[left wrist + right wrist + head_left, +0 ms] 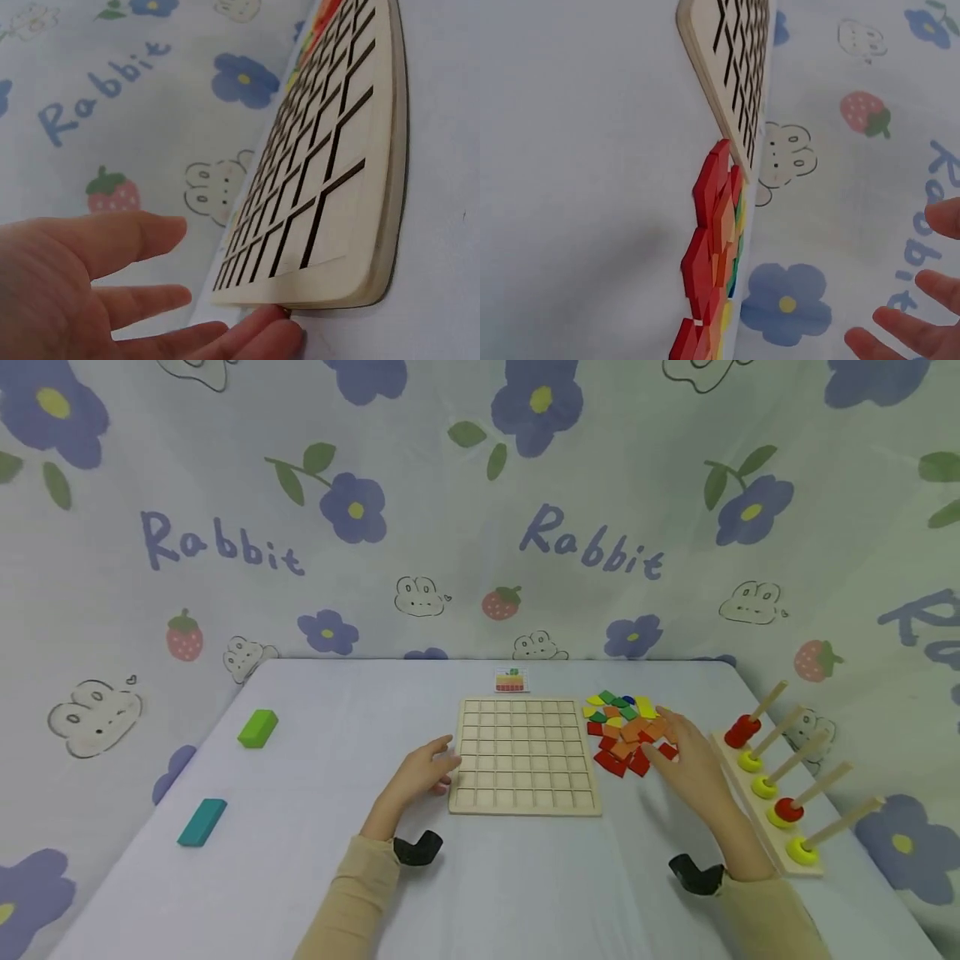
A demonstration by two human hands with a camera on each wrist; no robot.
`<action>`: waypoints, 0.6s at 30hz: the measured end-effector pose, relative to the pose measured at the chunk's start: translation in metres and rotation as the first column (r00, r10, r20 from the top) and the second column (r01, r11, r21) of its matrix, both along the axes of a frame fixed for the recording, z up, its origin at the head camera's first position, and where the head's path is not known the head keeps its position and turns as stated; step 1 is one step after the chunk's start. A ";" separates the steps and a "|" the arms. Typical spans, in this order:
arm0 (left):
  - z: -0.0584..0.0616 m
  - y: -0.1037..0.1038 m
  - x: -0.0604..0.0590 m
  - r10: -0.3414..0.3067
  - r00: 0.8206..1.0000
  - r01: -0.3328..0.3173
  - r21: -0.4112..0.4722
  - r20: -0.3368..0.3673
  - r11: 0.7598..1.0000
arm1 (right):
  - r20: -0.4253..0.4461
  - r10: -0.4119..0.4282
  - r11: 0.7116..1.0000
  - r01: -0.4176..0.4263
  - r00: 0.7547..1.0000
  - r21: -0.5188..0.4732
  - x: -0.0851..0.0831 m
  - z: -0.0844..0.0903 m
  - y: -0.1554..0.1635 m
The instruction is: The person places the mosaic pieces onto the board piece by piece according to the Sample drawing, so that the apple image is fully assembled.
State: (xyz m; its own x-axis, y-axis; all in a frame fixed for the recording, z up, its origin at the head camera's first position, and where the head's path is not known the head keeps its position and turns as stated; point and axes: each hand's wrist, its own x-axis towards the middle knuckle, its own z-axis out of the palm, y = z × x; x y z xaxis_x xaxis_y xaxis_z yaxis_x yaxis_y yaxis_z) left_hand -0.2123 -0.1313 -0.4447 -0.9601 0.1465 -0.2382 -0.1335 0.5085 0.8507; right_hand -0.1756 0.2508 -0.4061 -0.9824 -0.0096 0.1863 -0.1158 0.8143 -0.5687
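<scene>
A square wooden grid board (525, 758) lies flat in the middle of the table. My left hand (422, 770) is at its left edge, fingers loosely spread. In the left wrist view, fingertips (274, 330) meet the rim of the board (352, 277); whether they touch it I cannot tell. My right hand (693, 768) is held over the right side of a heap of thin tiles (626, 739), fingers apart and holding nothing. Red, orange, yellow and green tiles make up the heap, with one blue. From the right wrist, red tiles (699, 270) appear well apart from the fingers.
Behind the board lies a small picture card (512, 680). A wooden peg stand (772, 827) with red and yellow rings stands at the right. A green block (258, 728) and a teal block (202, 822) lie at the left. A patterned cloth (465, 535) hangs behind.
</scene>
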 end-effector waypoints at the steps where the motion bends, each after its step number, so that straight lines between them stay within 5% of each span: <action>1: -0.003 -0.001 -0.001 -0.003 1.000 0.003 0.029 0.004 1.000 | 0.017 0.008 0.998 -0.007 1.000 -0.054 -0.006 0.001 0.000; 7: -0.017 -0.015 -0.005 -0.084 0.996 0.086 0.122 -0.020 0.989 | 0.146 0.004 0.956 0.039 0.989 -0.291 -0.052 0.000 -0.004; 13: -0.024 -0.019 -0.009 -0.169 0.984 0.172 0.056 -0.052 0.983 | 0.266 0.001 0.940 0.090 0.964 -0.330 -0.098 -0.006 -0.001; 18: -0.027 -0.016 -0.010 -0.192 0.981 0.194 0.059 -0.044 0.979 | 0.316 -0.020 0.958 0.109 0.949 -0.267 -0.124 -0.018 0.006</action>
